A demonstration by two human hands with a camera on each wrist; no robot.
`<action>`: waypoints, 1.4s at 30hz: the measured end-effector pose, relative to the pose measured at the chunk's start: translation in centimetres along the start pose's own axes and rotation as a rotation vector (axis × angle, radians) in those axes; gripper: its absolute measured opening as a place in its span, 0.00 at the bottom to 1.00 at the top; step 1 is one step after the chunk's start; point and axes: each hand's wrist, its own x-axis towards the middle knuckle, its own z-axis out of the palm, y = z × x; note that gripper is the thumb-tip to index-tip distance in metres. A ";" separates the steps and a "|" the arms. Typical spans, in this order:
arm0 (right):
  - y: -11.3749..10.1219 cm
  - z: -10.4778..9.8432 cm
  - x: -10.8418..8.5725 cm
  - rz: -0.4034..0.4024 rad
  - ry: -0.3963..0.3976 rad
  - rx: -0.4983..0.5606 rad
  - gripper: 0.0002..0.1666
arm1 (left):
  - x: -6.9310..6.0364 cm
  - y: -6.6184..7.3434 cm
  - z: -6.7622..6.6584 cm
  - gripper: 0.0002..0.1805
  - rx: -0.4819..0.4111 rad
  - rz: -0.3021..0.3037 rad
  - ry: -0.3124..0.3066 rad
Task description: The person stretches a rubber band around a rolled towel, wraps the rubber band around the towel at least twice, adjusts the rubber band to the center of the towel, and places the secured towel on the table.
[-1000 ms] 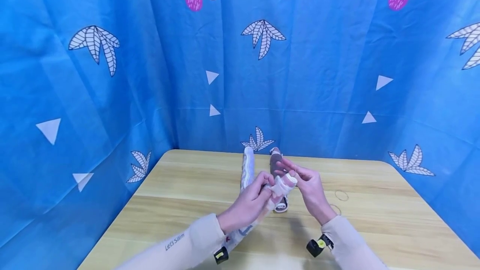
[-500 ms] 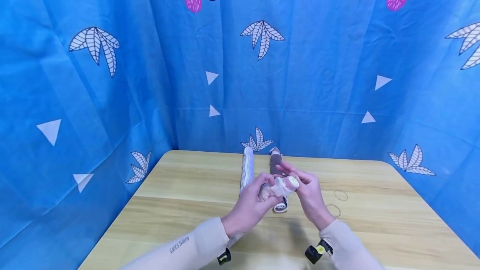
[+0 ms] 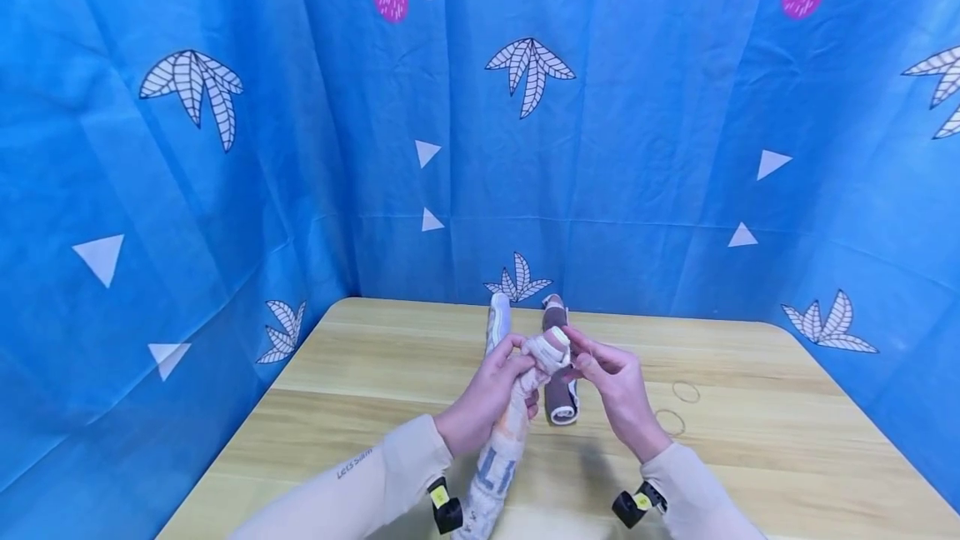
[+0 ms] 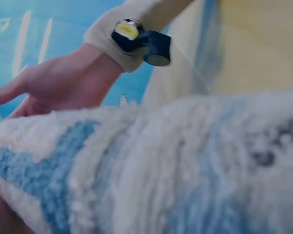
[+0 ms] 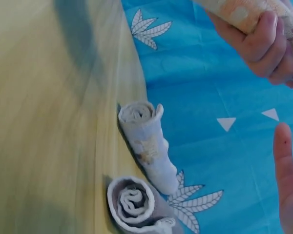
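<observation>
A rolled towel (image 3: 498, 465), white with blue figures, stands tilted in my left hand (image 3: 483, 394), whose fingers curl round it below its upper end. That end looks bunched, with a brownish tip. My right hand (image 3: 618, 394) is beside the tip, thumb and fingers reaching toward it; a faint thin line between them looks like a rubber band (image 3: 589, 353). The left wrist view is filled by the towel (image 4: 151, 170), with the right hand (image 4: 71, 80) behind. In the right wrist view, the left hand (image 5: 268, 51) grips the towel (image 5: 237, 12).
Behind the hands, a lilac-white rolled towel (image 3: 498, 322) and a brown rolled towel (image 3: 561, 398) with white edging lie on the wooden table (image 3: 765, 457). Two thin rubber bands (image 3: 673, 391) lie to the right. A blue patterned curtain (image 3: 637, 148) surrounds the table.
The held towel's upper end first turned toward me, then swung left and upward, so its length now shows below the left hand. The right hand stays close beside that end.
</observation>
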 end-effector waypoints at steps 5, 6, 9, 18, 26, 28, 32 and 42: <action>-0.5 -0.3 -0.1 0.000 -0.035 -0.117 0.24 | 0.4 0.0 -0.4 0.10 -0.048 -0.076 -0.034; -0.7 -0.4 -0.1 -0.004 -0.040 -0.155 0.25 | 0.4 0.0 -0.4 0.10 -0.047 -0.085 -0.043; -1.3 -0.5 0.0 -0.015 -0.045 -0.292 0.27 | 0.5 0.1 -0.5 0.11 -0.008 -0.100 -0.057; -3.1 -0.2 0.9 -0.160 -0.144 -0.609 0.30 | 0.5 1.7 -0.6 0.10 0.420 -0.016 -0.193; -4.5 0.7 1.8 -0.041 -0.222 -0.782 0.25 | 0.3 2.6 -1.4 0.14 0.648 0.080 -0.237; -4.4 0.8 1.8 -0.026 -0.247 -0.779 0.23 | 0.2 2.6 -1.5 0.15 0.678 0.101 -0.246; -3.9 0.9 1.7 -0.022 -0.299 -0.766 0.20 | 0.1 2.6 -1.7 0.17 0.790 0.125 -0.286; -3.7 1.5 2.0 -0.036 -0.341 -0.765 0.09 | 0.1 2.6 -1.3 0.18 0.972 0.155 -0.348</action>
